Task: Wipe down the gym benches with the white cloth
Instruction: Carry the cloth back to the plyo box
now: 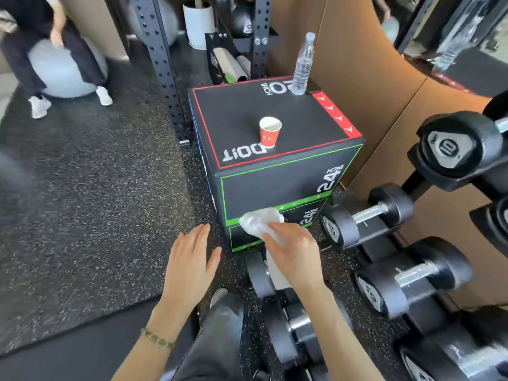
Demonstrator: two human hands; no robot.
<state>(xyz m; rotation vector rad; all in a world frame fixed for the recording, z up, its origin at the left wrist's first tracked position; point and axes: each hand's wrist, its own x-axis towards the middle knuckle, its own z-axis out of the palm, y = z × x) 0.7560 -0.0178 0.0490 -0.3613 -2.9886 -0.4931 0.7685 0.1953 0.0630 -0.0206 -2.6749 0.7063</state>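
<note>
A: Where was the white cloth (259, 222) at that pt?
B: Bunched in the right hand (294, 248), fingers curled round it, low on the near face of the black box stack (275, 188), abt at the green seam btw upper & lower box. Couldn't tell if it was pressed on or just in front.
A: Left hand (189, 265)?
B: Flat, fingers spread, holding nothing, over the floor (110, 188) just left of the stack.
A: Tips for the wipe?
B: I'd have spread the cloth flatter & run long overlapping strokes left to right, keeping clear of the dumbbells (365, 218) close on the right. The worktop (242, 105) carried a red cup (270, 132) near its middle & a water bottle (302, 67) at the far right corner. Those needed lifting 1st, imo; the cup looked easy to tip.
</note>
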